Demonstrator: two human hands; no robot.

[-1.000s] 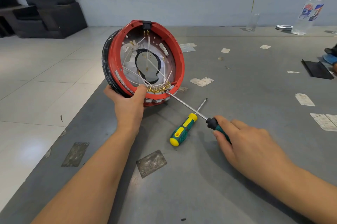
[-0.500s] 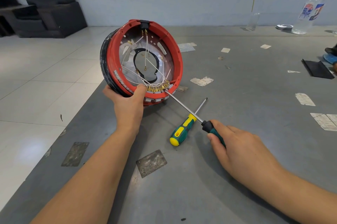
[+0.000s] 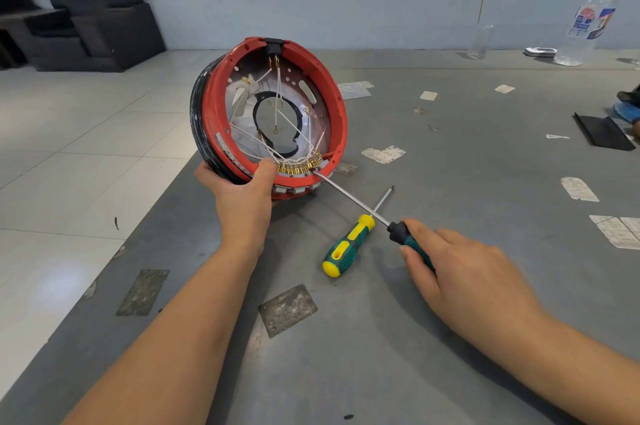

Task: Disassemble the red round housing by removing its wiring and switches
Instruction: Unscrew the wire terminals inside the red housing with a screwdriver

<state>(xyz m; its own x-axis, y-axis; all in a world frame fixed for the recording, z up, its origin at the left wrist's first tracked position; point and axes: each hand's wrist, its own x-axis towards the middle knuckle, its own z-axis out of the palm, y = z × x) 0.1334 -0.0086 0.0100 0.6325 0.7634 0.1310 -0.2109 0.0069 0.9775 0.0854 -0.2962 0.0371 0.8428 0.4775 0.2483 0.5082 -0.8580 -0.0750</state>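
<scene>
Red round housing (image 3: pixel 337 106), tilted on edge at centre frame on the grey table (image 3: pixel 485 165), is steadied by the left hand (image 3: pixel 242 192), fingers curled round its lower rim, thumb beside the brass terminals (image 3: pixel 298 166). A spare screwdriver (image 3: pixel 348 244) lies between. Right hand (image 3: pixel 460 272) grips the working screwdriver (image 3: pixel 349 196), now pushed further in since half a second earlier, tip at the terminals.

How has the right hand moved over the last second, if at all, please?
Yes. The right hand slid toward the red housing, closing on the spare screwdriver lying still on the table.
</scene>
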